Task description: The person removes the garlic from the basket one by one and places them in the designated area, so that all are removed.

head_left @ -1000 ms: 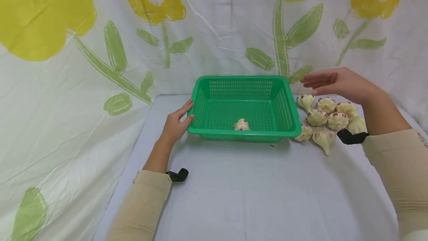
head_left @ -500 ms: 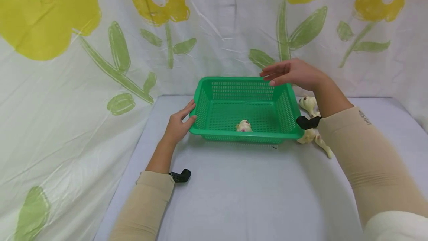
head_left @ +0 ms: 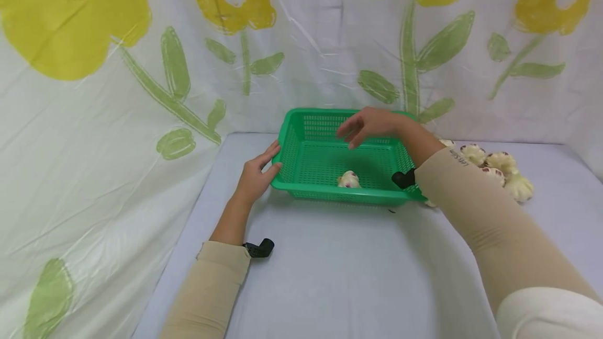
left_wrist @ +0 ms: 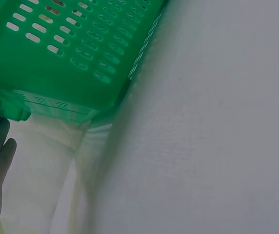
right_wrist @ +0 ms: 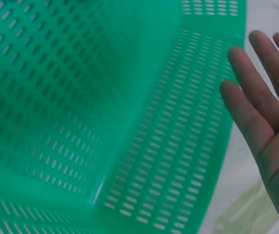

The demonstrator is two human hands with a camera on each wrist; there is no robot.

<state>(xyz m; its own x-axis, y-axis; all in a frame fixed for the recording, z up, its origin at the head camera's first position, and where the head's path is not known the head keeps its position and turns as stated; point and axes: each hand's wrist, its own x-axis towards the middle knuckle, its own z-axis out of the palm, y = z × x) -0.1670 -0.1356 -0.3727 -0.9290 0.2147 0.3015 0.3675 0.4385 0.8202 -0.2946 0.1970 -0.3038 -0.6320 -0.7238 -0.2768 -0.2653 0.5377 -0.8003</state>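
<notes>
A green plastic basket (head_left: 320, 191) with slotted walls stands on the table. One garlic bulb (head_left: 349, 179) lies inside, close to the near wall. My left hand (head_left: 253, 178) rests against the basket's left end, fingers extended along the rim; its fingertips (left_wrist: 8, 146) appear just below the rim in the left wrist view. Over the basket hovers my right hand (head_left: 369, 124), with nothing in it. Its fingers (right_wrist: 254, 92) are spread and relaxed in the right wrist view. Several more garlic bulbs (head_left: 501, 162) sit to the right, partly hidden behind my right sleeve.
A white cloth covers the table (head_left: 330, 266). Behind it hangs a white curtain (head_left: 315, 67) printed with yellow flowers. A small dark speck (head_left: 392, 211) lies in front of the basket.
My right hand has swung left from above the garlic pile and dropped lower over the basket. My left hand stays at the rim. The view has shifted slightly.
</notes>
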